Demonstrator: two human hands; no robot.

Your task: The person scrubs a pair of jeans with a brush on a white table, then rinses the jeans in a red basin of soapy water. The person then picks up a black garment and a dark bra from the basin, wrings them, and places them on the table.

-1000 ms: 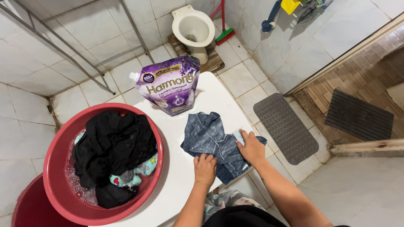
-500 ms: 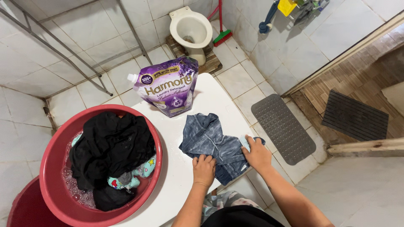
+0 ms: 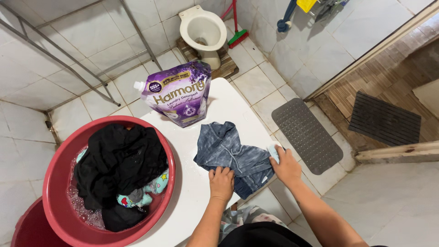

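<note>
Left hand [image 3: 222,182] – pressing denim garment [image 3: 231,153] flat | right hand [image 3: 286,165] – gripping pale scrubber [image 3: 273,153], probably a brush

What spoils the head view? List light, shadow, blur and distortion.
Head view: soft, even daylight with no harsh glare; faint shadows beside the pouch and basin on the white table; sharp throughout, with no visible motion blur on the left hand or right hand; wide-angle lens bends tile lines near the edges.
</note>
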